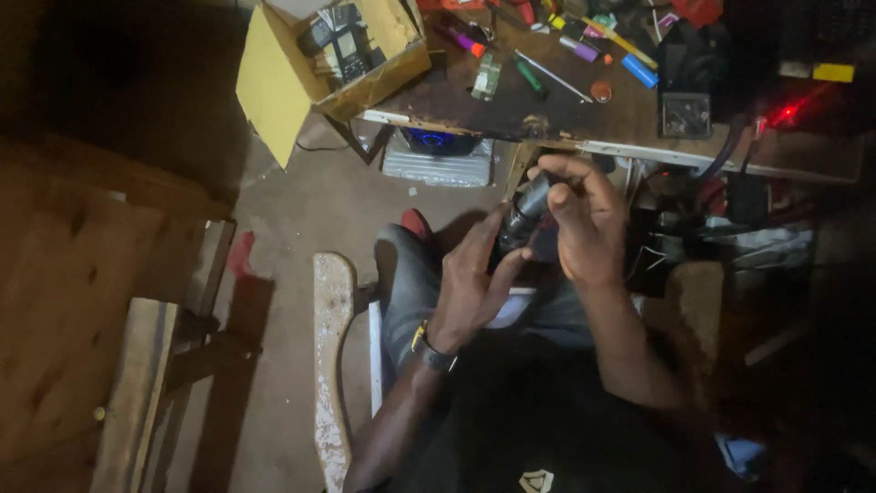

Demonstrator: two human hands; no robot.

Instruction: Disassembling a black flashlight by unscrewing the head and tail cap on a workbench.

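Over the seated person's lap, both hands meet around a dark cylindrical object (525, 212) that looks like a small torch or a motor housing; the light is too poor to settle which. Right hand (584, 224) grasps its upper end from above, fingers curled over the top. Left hand (474, 278), with a dark wristband (433, 351) on the wrist, has its fingers spread and only lightly touches the lower part, thumb reaching toward the body. By my reading the piece is mid-handling: held up off the knees, being turned or worked at one end, nothing visibly taken off it and nothing laid aside on the lap, so I would judge the work on it far from finished

Beyond the hands stands a worn wooden workbench (547, 114) strewn with screwdrivers, a green-handled one (529, 75) among them, small coloured cylinders and bits. An open yellow cardboard box (301, 82) holding old phones sits at the bench's left end. A red light (787, 113) glows to the right

Much is lost: the right side is nearly black, the object's lower end is covered by the left fingers, and its exact shape is blurred. Rough planks (137, 365) lie at left
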